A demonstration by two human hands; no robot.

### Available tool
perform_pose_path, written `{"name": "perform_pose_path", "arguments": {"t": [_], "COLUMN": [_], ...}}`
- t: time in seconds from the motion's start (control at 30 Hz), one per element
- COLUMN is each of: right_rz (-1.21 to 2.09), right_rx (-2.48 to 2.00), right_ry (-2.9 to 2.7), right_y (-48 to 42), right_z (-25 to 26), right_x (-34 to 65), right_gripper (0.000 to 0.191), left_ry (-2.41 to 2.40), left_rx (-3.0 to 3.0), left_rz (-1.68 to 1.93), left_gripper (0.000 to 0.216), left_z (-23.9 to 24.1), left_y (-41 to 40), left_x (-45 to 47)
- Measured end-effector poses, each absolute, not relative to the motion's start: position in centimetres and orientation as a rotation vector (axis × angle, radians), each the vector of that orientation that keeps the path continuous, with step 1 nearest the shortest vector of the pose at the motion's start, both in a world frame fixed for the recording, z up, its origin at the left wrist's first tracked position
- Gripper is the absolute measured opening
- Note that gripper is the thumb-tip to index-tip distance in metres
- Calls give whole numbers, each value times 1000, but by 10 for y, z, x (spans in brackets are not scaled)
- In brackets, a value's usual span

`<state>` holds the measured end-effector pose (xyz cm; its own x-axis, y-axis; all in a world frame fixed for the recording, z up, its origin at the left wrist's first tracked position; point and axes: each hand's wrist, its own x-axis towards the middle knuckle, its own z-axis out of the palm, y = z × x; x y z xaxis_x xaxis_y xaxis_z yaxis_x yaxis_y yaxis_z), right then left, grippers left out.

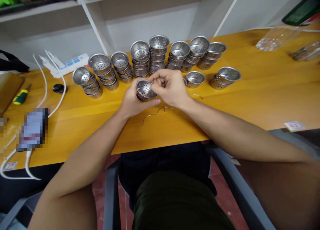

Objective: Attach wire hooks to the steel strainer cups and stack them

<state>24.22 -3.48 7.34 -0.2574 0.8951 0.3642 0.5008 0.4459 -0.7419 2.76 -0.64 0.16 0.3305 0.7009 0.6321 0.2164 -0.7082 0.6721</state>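
Dark green cloth (180, 203) lies below both hands. The left hand (130, 101) holds a round, silver, holey metal cup (144, 89), best kept still while the right hand (172, 87) curls over its rim, gripping what I can't tell.

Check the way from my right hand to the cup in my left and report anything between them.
Nothing visible: your right hand is at the rim of the cup your left hand holds. The loose wires lie on the table, out of the way.
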Motion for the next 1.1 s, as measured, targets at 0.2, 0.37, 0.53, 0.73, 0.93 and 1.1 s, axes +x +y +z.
{"name": "perform_pose_path", "arguments": {"t": [0.2,0.37,0.53,0.73,0.93,1.1], "right_rz": [913,1183,1197,1174,1185,990], "right_rx": [-870,-613,-604,-546,-545,-686], "right_ry": [-1907,-1966,-1888,-1847,-1861,-1867], "right_y": [-25,-17,-14,-14,-15,-13], "right_z": [78,81,73,67,66,60], "right_x": [263,281,274,269,269,272], "right_gripper": [32,68,72,66,66,73], "left_ry": [777,749,748,835,795,850], "left_rx": [2062,2032,2138,2189,2201,2155], "left_rz": [1374,1317,1326,1289,1292,1326], "left_gripper": [82,92,91,83,84,89], "left_z": [2,-3,-4,0,-2,-9], "left_y": [-4,1,0,-4,-2,6], "left_x": [23,20,20,18,17,17]}}
